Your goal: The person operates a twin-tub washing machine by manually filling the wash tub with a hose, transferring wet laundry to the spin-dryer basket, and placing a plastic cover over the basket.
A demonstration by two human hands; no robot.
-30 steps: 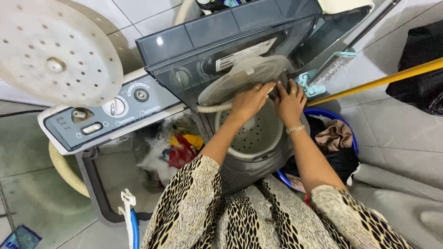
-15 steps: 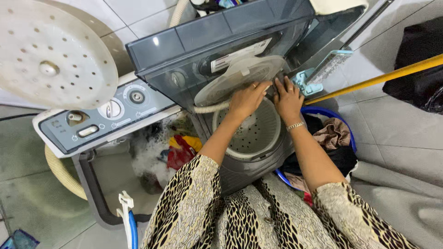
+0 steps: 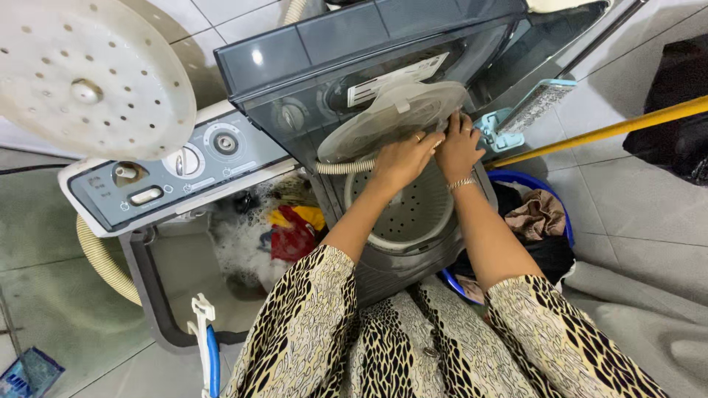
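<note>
Nearest, the perforated spin drum [image 3: 402, 214] stands open below the wrists; just above it the left hand [image 3: 402, 158] and right hand [image 3: 459, 147] both close their fingers on the lower edge of the round translucent inner lid [image 3: 394, 118], which tilts up against the raised smoky outer cover [image 3: 354, 44]. The lid looks light, thin and slightly flexible (probably slick if wet), best gripped at the rim with both hands.

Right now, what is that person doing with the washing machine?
A person leans over a twin-tub washing machine. Both hands, the left hand and the right hand, rest on the round translucent inner lid above the perforated spin tub. The lid is tilted up, not flat on the tub. In the wash tub beside it, colourful clothes sit in soapy foam. A blue basin of laundry stands on the floor.
</note>
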